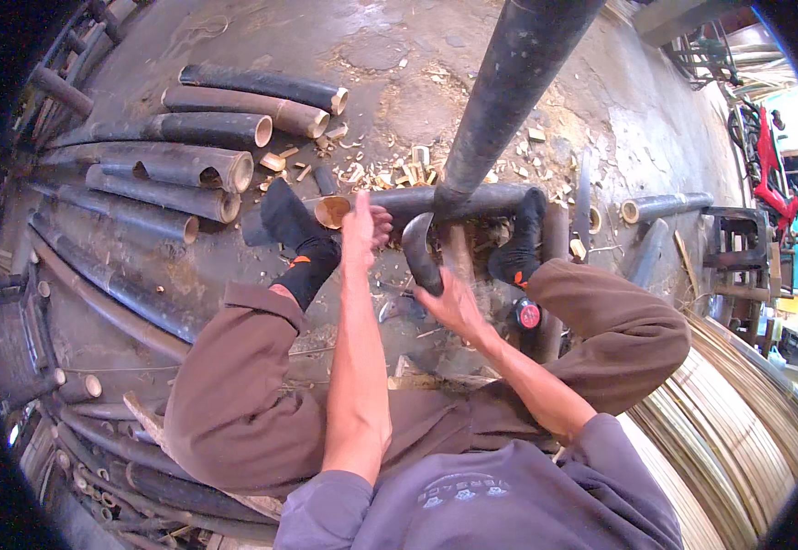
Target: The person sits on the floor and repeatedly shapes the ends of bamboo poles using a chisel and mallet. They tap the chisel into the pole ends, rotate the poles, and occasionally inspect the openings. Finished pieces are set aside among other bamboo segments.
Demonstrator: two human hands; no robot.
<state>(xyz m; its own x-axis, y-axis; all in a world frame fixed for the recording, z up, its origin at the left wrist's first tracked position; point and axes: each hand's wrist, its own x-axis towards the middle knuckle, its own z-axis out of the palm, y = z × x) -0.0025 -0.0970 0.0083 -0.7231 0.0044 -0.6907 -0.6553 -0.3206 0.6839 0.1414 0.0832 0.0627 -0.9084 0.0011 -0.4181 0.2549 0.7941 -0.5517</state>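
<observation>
My left hand (pixel 362 227) is over the near side of a dark bamboo pole (pixel 495 199) lying crosswise. Its thumb points up and its fingers are loosely curled; nothing shows in them. Next to that hand is a cut, pale-mouthed bamboo end (pixel 331 212). In my right hand (pixel 454 301) is the lower end of a dark, curved piece (pixel 419 252), whose exact kind I cannot make out. Its pale upper edge is close to the foot of a long dark pole (pixel 513 87) that slants up and away. My black-socked feet (pixel 294 234) are beside the crosswise pole.
Several cut bamboo poles (pixel 188 156) lie at the left. Pale wood chips (pixel 413 170) litter the floor beyond my feet. A round black and red object (pixel 528 314) sits by my right leg. Bundled pale strips (pixel 720 412) fill the near right; a dark stool (pixel 738 243) stands farther right.
</observation>
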